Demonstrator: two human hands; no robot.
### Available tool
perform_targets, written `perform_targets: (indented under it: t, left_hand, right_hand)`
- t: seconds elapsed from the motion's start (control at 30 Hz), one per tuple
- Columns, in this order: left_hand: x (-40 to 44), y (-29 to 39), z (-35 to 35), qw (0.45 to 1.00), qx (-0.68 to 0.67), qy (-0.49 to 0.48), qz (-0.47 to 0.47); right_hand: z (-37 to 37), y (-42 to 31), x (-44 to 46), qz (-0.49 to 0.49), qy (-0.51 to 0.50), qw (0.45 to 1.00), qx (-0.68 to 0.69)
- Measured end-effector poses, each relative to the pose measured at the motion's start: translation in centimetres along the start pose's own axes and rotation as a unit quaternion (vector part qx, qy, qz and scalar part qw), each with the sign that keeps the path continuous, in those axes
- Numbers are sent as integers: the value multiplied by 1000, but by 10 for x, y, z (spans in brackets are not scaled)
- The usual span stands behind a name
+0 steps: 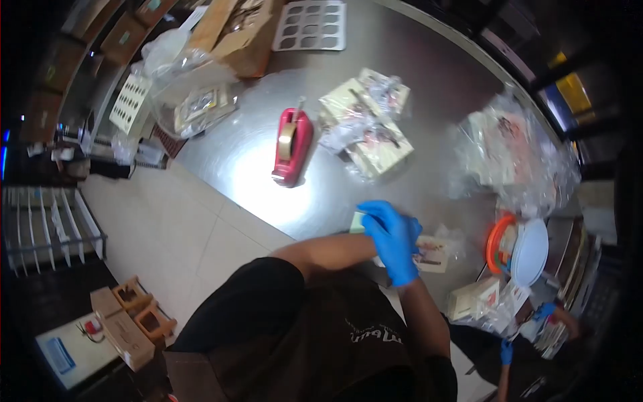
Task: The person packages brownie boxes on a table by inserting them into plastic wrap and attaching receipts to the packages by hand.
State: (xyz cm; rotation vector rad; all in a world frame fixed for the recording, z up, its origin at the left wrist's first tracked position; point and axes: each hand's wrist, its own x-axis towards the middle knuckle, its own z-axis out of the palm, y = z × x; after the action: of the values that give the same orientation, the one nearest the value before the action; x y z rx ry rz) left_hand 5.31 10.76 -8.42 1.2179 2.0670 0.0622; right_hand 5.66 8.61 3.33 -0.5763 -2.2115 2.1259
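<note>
My right hand (394, 246), in a blue glove, reaches across my left wrist near the table's front edge. Its fingers are curved and somewhat apart, with nothing visible in them. A pale green piece (357, 222) lies beside its fingertips. My left hand (416, 229) is mostly hidden beneath the right one; only a bit of blue glove shows, so its grip is unclear. Just right of both hands is a cream packet (432, 255) with a printed pattern and clear wrap. Further up, several wrapped cream packets (380, 149) lie in a pile.
A red tape dispenser (292, 147) stands left of the pile. Bagged packets (499, 147) are at the right, near an orange-rimmed container (501, 244) and a white lid (530, 252). A cardboard box (251, 50) and a tray (310, 25) lie at the back. A co-worker's gloved hand (507, 352) is lower right.
</note>
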Motion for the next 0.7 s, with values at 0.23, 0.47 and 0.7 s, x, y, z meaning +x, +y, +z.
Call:
perform_targets:
  t: [0.23,0.47,0.7]
  left_hand:
    - [3,-1,15,995,-66,65,21]
    - [20,-11,49,984,-111,121,74]
    - [2,-20,38,975,-144,160,59]
  right_hand:
    - [142,29,123,308,-100,939,112]
    - [184,8,120,248,68,958,124]
    - [184,55,79,327,-83,929,151]
